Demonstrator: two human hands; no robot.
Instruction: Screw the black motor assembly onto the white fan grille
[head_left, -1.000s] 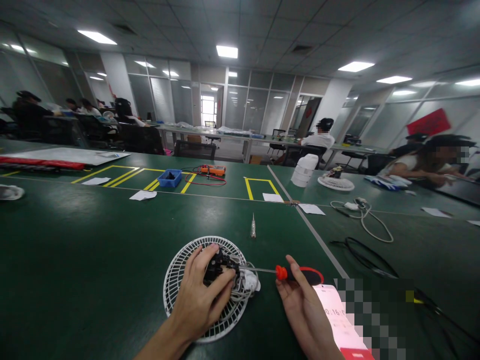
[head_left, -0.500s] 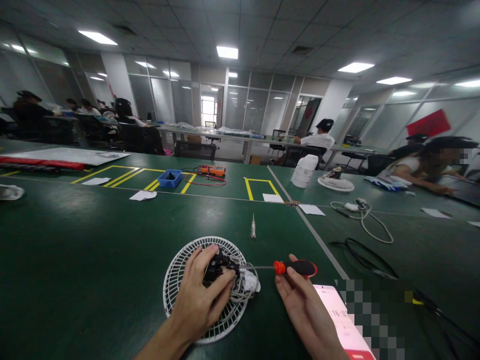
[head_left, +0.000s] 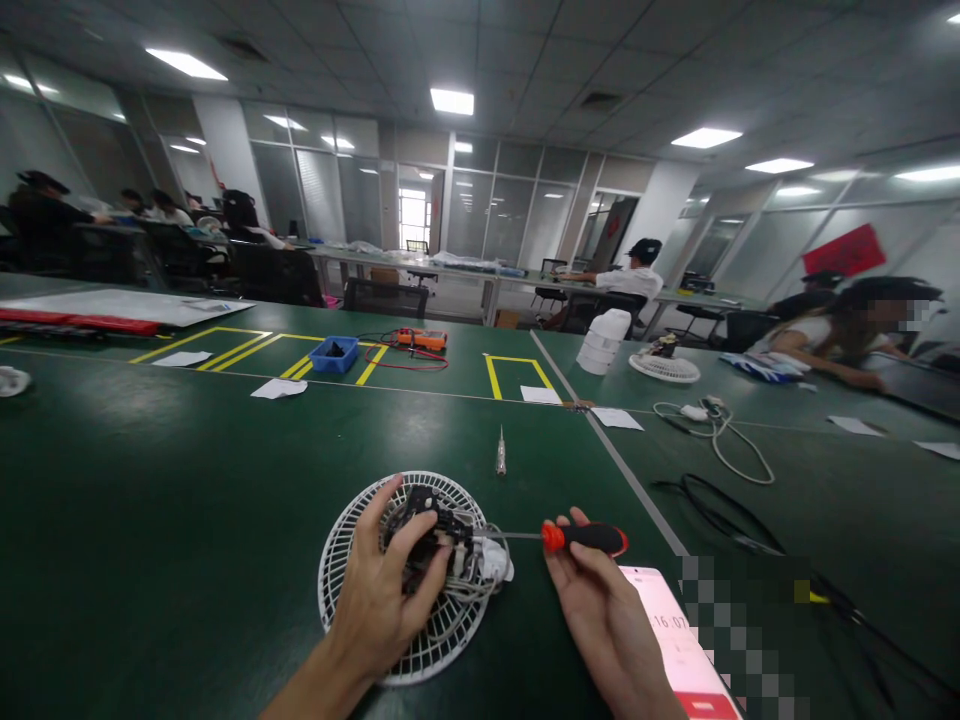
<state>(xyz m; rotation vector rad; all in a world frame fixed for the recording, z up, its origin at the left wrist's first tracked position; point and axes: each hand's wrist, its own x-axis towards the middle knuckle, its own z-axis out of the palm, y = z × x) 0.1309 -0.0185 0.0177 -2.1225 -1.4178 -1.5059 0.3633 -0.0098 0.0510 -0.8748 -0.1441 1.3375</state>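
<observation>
A round white fan grille [head_left: 337, 562] lies on the green table, with a black fan motor assembly [head_left: 421, 503] and pale wires on top of it. My left hand [head_left: 386, 590] grips the motor, thumb on the near side and fingers over the far side. In my right hand [head_left: 600, 600] is a screwdriver [head_left: 586, 537] with a red and black handle. Its shaft points left, and the tip meets the right side of the motor assembly; the exact contact spot is too small to make out. A white plastic part [head_left: 496, 561] hangs at the grille's right edge.
A small clear-handled screwdriver [head_left: 501, 455] lies beyond the grille. A lit phone [head_left: 679, 640] sits right of my right hand. Farther off are a blue bin [head_left: 334, 357], an orange multimeter [head_left: 422, 339], a white cylinder [head_left: 603, 342], another fan grille [head_left: 664, 367] and cables [head_left: 720, 520]. People sit around.
My left hand's fingers have shifted and spread a little on the motor, showing more of it. My right hand's fingers have moved slightly around the screwdriver handle. The view has shifted slightly.
</observation>
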